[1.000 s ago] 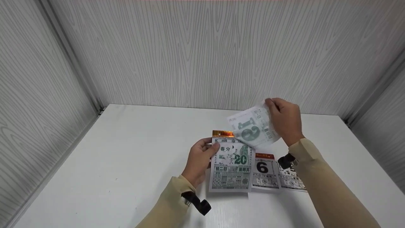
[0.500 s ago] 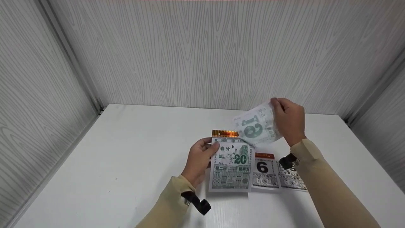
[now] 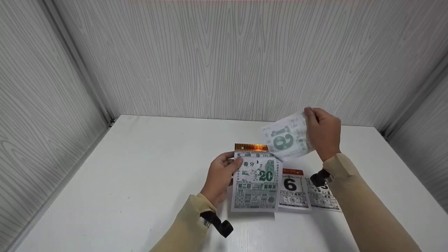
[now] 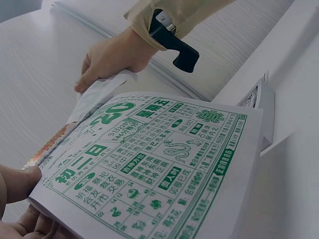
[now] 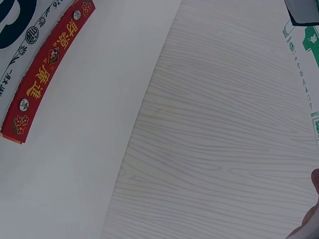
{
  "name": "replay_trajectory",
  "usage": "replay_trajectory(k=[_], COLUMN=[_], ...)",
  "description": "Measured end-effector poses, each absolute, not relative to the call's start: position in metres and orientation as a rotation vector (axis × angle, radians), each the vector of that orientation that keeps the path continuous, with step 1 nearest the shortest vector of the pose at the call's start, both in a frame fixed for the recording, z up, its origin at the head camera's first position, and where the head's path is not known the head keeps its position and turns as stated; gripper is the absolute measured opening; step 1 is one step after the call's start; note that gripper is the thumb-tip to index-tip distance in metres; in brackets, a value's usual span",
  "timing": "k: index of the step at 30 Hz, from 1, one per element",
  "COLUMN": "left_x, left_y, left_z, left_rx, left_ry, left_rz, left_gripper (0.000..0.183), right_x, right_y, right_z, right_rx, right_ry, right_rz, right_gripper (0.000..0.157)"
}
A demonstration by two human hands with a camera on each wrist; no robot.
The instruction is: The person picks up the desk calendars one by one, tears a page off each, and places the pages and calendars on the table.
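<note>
My left hand [image 3: 220, 176] grips a thick tear-off calendar [image 3: 257, 196] by its left edge, thumb on the front. The calendar shows a green 20 below a shiny orange strip [image 3: 250, 147] and is tilted up off the table. My right hand [image 3: 325, 133] pinches a thin calendar page [image 3: 287, 140] by its far end. The green 19 on that page shows mirrored through the paper. Its lower corner still meets the calendar's top right, under the strip. In the left wrist view, the page [image 4: 99, 94] rises from the top of the calendar [image 4: 149, 164].
On the white table [image 3: 157, 168], a second calendar [image 3: 294, 192] with a black 6 and a red header [image 5: 47, 74] lies at the right. Another calendar [image 3: 323, 199] beside it is partly behind the right sleeve. A wood-grain panel [image 3: 210, 59] stands at the back.
My right hand has drawn the page a little to the right, uncovering more of the orange strip. My left hand and the calendar have stayed in place.
</note>
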State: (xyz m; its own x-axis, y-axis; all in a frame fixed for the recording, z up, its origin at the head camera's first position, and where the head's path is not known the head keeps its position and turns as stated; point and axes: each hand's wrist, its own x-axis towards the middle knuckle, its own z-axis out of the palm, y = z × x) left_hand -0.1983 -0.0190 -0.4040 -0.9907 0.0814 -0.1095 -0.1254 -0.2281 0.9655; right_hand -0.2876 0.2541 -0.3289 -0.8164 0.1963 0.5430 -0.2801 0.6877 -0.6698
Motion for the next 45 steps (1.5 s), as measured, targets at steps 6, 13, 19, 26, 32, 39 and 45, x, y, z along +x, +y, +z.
replay_trajectory(k=[6,13,19,26,32,39,45], left_x=[-0.198,-0.198,-0.198,-0.199,-0.2,-0.199,-0.2], left_y=[-0.018,-0.018,-0.018,-0.019,-0.02,-0.019,-0.019], left_z=[-0.403,-0.404,-0.406,-0.407,-0.407,-0.406,-0.406], left_rx=[-0.068,-0.063,-0.036,-0.025,-0.04,-0.026,-0.018], left_ry=[1.881,1.861,1.869,1.852,1.843,1.852,1.838], left_rz=[2.343,2.362,2.365,2.37,2.374,2.37,2.38], left_gripper=[0.045,0.043,0.045,0.044,0.043,0.043,0.041], right_x=[-0.288,-0.288,-0.29,-0.292,-0.293,-0.294,-0.296], right_y=[0.256,0.259,0.264,0.269,0.271,0.273,0.278], right_z=[-0.33,-0.331,-0.333,-0.336,-0.338,-0.34,-0.342], right_rx=[0.039,0.019,-0.004,-0.012,-0.029,-0.03,-0.067], right_ry=[-2.297,-2.271,-2.256,-2.235,-2.214,-2.179,-2.172], right_rz=[1.067,1.075,1.069,1.055,1.076,1.087,1.106], right_gripper=[0.046,0.046,0.046,0.044,0.046,0.044,0.045])
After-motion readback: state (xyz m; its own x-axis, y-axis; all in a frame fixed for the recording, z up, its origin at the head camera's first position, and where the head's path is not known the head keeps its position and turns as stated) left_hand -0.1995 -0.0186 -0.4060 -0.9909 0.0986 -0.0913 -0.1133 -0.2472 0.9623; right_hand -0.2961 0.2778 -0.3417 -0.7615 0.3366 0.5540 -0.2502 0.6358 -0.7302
